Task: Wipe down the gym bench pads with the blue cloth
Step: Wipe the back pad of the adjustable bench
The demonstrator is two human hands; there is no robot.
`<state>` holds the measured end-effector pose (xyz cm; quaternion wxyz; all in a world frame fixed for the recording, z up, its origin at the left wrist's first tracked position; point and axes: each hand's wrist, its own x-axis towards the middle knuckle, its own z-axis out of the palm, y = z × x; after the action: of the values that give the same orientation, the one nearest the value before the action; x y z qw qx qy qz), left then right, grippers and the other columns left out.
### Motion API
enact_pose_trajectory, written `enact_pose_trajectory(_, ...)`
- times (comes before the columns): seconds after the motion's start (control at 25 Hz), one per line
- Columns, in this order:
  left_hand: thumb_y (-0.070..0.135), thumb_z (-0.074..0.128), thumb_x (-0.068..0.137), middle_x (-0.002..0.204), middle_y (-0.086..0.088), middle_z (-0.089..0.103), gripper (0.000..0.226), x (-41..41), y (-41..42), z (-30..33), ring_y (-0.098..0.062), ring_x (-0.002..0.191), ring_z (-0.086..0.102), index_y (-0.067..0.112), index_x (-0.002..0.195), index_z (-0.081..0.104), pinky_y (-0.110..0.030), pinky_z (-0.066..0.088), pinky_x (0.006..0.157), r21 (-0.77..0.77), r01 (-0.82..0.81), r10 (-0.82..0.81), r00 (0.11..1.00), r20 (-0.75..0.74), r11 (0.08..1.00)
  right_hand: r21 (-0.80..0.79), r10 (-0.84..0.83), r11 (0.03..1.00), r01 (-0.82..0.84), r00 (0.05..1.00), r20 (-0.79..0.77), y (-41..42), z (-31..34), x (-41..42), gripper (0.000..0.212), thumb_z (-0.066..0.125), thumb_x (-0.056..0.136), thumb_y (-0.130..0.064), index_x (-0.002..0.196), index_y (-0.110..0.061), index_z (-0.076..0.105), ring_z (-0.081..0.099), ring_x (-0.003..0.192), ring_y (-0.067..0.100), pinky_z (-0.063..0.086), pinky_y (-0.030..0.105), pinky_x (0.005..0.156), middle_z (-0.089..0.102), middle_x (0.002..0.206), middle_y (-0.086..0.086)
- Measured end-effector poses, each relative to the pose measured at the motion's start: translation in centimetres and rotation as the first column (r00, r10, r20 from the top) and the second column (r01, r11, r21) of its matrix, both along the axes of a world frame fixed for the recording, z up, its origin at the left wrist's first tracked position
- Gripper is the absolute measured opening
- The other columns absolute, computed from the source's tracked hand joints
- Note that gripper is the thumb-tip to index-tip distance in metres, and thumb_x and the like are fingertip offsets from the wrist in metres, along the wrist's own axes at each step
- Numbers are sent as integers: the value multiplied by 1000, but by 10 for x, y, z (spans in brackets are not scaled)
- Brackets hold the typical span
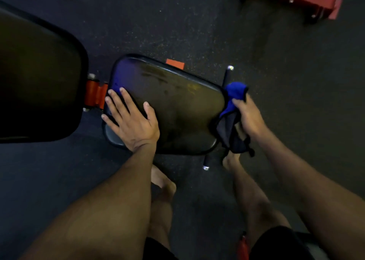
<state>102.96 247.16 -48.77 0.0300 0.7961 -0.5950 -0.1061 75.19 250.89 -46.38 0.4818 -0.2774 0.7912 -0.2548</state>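
I see a black padded vinyl seat pad (173,109), rounded at the corners, lying flat at the centre of my view, its long axis running from 10 o'clock to 4 o'clock. Its surface shows dull smears and a bluish sheen near its 10 o'clock corner. At 9 o'clock from it, just beside and apart, sits a larger black padded back pad (39,77). The crumpled blue cloth (235,95) hangs off the seat pad's 3 o'clock edge, bright blue on top, darker folds drooping below.
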Motion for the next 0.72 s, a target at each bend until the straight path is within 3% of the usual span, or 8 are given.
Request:
enact_pose_trajectory(0.16, 43, 28, 104, 170, -10, 16, 64, 1, 1, -7, -27, 157, 14, 17, 162, 21, -57, 8, 125, -37, -24, 25, 999, 20, 999, -64, -186, 981, 184, 982, -25, 5, -18, 41, 46, 46, 91, -42, 128, -15, 54, 55, 95, 11, 39, 30, 85, 62, 104, 0)
enact_pose_trajectory(0.2, 43, 27, 104, 170, -9, 16, 64, 0, 2, -8, -27, 157, 13, 17, 162, 20, -56, 8, 125, -41, -22, 23, 999, 25, 999, -89, -185, 979, 181, 982, -47, 12, -16, 48, 49, 46, 92, -42, 132, -13, 50, 55, 97, 11, 41, 30, 88, 61, 110, 4)
enact_pose_trajectory(0.28, 44, 24, 105, 170, -9, 16, 63, -1, 3, -10, -26, 157, 13, 18, 162, 20, -56, 8, 125, -60, -22, 25, 999, 48, 998, -74, -145, 987, 141, 988, -52, 49, -8, 70, 51, 47, 99, -34, 146, -19, 34, 54, 112, 4, 37, 15, 97, 52, 132, 3)
enact_pose_trajectory(0.36, 45, 22, 105, 170, -8, 16, 63, -1, 2, -10, -26, 157, 13, 18, 163, 20, -56, 8, 125, -64, -24, 27, 998, 49, 998, 9, -91, 996, 92, 992, -87, 97, 7, 105, 58, 46, 101, -29, 153, -20, 20, 41, 135, 13, 19, 3, 101, 40, 150, 6)
enact_pose_trajectory(0.44, 45, 22, 104, 170, -8, 16, 64, 0, 3, -10, -25, 157, 13, 19, 163, 20, -55, 8, 126, -63, -28, 30, 999, 43, 998, -27, -92, 996, 90, 990, -109, 120, 10, 128, 60, 46, 99, -27, 151, -11, 21, 33, 141, 23, 10, -5, 100, 36, 152, 15)
enact_pose_trajectory(0.6, 43, 21, 104, 170, -9, 16, 64, 1, 4, -12, -26, 157, 12, 17, 163, 20, -53, 6, 126, -74, -14, 17, 999, 38, 997, -92, -232, 970, 226, 971, -58, 86, -16, 107, 51, 43, 100, -33, 145, -16, 29, 49, 126, 25, 33, 22, 103, 49, 135, 13)
enact_pose_trajectory(0.72, 42, 21, 104, 170, -11, 17, 64, 2, 4, -11, -28, 157, 13, 14, 162, 21, -52, 7, 127, -84, 1, 2, 999, 35, 996, -163, -150, 978, 132, 984, -99, 25, -28, 53, 54, 41, 97, -41, 141, -11, 38, 55, 116, 27, 41, 32, 93, 56, 127, 16)
